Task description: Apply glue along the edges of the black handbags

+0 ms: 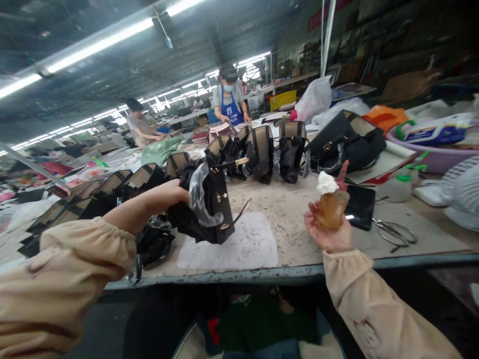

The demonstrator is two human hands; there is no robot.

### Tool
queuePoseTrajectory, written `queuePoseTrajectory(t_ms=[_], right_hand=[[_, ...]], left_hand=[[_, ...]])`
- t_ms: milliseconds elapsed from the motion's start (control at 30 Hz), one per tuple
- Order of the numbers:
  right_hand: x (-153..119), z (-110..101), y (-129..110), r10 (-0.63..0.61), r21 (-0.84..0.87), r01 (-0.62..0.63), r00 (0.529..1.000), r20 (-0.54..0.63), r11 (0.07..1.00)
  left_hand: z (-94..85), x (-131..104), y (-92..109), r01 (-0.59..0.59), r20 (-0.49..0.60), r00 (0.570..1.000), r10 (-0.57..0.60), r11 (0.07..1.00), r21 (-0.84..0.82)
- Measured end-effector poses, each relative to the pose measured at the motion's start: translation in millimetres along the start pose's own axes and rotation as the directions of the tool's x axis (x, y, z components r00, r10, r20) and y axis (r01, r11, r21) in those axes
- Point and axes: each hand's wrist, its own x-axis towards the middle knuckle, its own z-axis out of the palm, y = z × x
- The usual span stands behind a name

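Observation:
At the left, my left hand (174, 193) grips a black handbag (220, 202) from its far side, so some fingers are hidden behind it. The bag is tilted above the table, with clear plastic wrap (200, 199) round its handle and gold-coloured hardware on its front. On the right, my right hand (337, 238) is closed round a small amber container (331, 209). A white wad (327, 183) sticks up from its top, and a red pointed piece (343, 172) rises beside that.
Several black handbags (260, 154) stand in a curved row behind and to the left. A white sheet (243, 244) lies below the held bag. Scissors (394, 232), a dark tablet-like slab (359, 205), a spray bottle (400, 185) and a fan (462, 187) are rightward. Two people work beyond.

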Motion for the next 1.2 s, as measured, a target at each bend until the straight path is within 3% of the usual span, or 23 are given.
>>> queuePoseTrajectory(t_ms=[33,67,133,200,233,300,367,467,600,667,767,833,900,1000,1200], right_hand=[[2,-1,3,-0.001,0.019,0.001,1.0,0.013,1.0],[4,-2,5,0.0,0.031,-0.001,1.0,0.03,1.0],[7,-5,9,-0.008,0.033,0.007,0.999,0.035,0.999],[10,-7,12,-0.048,-0.002,0.048,0.999,-0.009,0.999],[10,-7,13,-0.081,-0.031,0.08,0.996,-0.048,0.996],[9,-6,15,-0.135,-0.094,0.125,0.986,-0.101,0.988],[7,-4,17,-0.144,-0.16,0.131,0.987,-0.075,0.978],[2,-5,22,-0.152,-0.387,0.139,0.988,-0.002,0.912],[-3,-14,31,-0.232,-0.669,0.127,0.97,-0.07,0.732],[-5,-20,36,-0.288,-0.838,0.084,0.953,-0.091,0.54],[-10,-27,41,-0.363,-0.987,0.058,0.932,-0.001,0.15],[-14,-31,43,-0.385,-0.998,0.057,0.922,0.044,0.021],[-16,-34,42,-0.394,-1.0,-0.021,0.919,-0.013,-0.016],[-17,-37,39,-0.343,-0.99,-0.143,0.929,-0.135,0.003],[-30,-31,31,-0.343,-0.998,-0.053,0.938,-0.042,-0.022]], left_hand=[[-7.4,0,2,-0.096,0.034,0.995,0.09,0.96,0.264],[-13.3,1,3,-0.188,0.079,0.982,0.173,0.83,0.525],[-19.6,2,2,-0.257,0.145,0.953,0.265,0.461,0.849],[-19.4,2,-5,-0.241,0.184,0.938,0.293,0.173,0.955],[-17.4,0,-10,-0.231,0.198,0.935,0.295,0.08,0.97],[-11.0,-4,-23,-0.236,0.238,0.927,0.291,-0.041,0.971],[-2.9,-11,-38,-0.28,0.298,0.915,0.272,-0.105,0.954],[10.4,-25,-60,-0.358,0.378,0.889,0.257,-0.122,0.925],[25.0,-42,-84,-0.421,0.429,0.866,0.255,-0.09,0.903],[29.4,-49,-96,-0.436,0.437,0.86,0.262,-0.067,0.898],[32.8,-57,-117,-0.456,0.444,0.846,0.294,-0.033,0.89],[34.0,-62,-131,-0.479,0.458,0.831,0.317,-0.012,0.878],[35.1,-67,-144,-0.502,0.471,0.817,0.333,0.011,0.865],[37.6,-72,-158,-0.513,0.461,0.81,0.363,0.06,0.856],[45.3,-77,-164,-0.512,0.399,0.81,0.43,0.187,0.838]])
